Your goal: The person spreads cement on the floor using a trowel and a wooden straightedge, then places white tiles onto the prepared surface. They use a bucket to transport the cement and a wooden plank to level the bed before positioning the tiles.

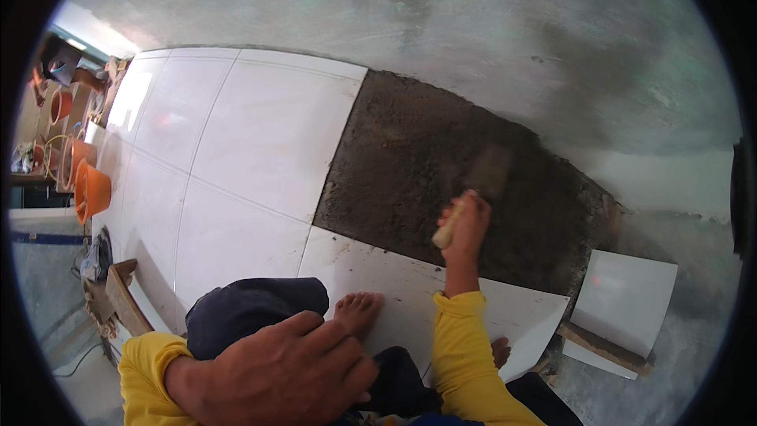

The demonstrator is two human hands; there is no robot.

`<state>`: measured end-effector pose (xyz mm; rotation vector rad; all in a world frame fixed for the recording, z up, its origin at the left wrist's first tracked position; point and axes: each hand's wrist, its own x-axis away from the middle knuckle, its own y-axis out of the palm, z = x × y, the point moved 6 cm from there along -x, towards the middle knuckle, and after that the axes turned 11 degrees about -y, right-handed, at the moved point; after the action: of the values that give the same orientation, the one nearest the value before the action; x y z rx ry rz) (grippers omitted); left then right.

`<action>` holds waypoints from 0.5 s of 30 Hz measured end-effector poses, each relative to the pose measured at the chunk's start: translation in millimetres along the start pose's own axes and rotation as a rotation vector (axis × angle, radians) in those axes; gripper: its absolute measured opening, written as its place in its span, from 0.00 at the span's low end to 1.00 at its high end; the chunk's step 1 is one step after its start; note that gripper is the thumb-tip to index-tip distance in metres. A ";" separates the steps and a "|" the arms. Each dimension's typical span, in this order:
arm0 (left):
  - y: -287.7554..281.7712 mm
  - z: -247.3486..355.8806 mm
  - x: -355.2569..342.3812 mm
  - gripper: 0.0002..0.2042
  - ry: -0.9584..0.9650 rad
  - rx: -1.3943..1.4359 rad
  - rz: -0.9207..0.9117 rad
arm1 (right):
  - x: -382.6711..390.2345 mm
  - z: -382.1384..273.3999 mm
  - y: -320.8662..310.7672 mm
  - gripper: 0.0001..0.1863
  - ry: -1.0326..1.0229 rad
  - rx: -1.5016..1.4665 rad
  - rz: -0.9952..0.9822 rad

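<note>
My right hand grips the pale wooden handle of a trowel. The trowel's blade is smeared by motion over a dark bed of mortar. This bed lies between the wall and the laid floor tiles, which are large, white and glossy. My left hand is close to the camera near my bent knee, back of the hand up and fingers curled in. Its palm is hidden, and nothing shows in it. My bare feet rest on a white tile that borders the mortar and has crumbs on it.
A grey plastered wall rises behind the mortar. At right, a loose white tile lies by a wooden piece. Orange buckets stand at far left, beyond a wooden board. Part of a person seems visible at upper left.
</note>
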<state>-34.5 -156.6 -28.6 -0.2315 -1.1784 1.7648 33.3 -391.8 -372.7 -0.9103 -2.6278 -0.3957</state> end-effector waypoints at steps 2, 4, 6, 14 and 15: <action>-1.3 3.4 2.2 0.14 -0.025 -0.009 -0.013 | 8.4 1.6 -8.6 0.18 -0.048 -0.010 0.073; -1.0 7.0 -4.2 0.14 -0.003 -0.012 -0.006 | 30.0 18.2 27.3 0.20 0.039 0.117 -0.176; 0.4 14.2 -10.0 0.14 0.025 -0.047 0.006 | 63.2 41.5 85.4 0.21 0.085 0.214 -0.401; 8.2 26.6 -18.8 0.14 -0.033 -0.077 -0.025 | 51.4 39.1 67.9 0.21 0.068 0.207 -0.309; 9.9 26.9 -19.0 0.14 -0.033 -0.065 -0.019 | 37.9 32.5 28.0 0.21 0.051 0.175 -0.243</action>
<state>-47.0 -188.7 -28.8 -0.2294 -1.2583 1.7212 15.9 -338.2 -383.0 -0.5213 -2.6818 -0.2381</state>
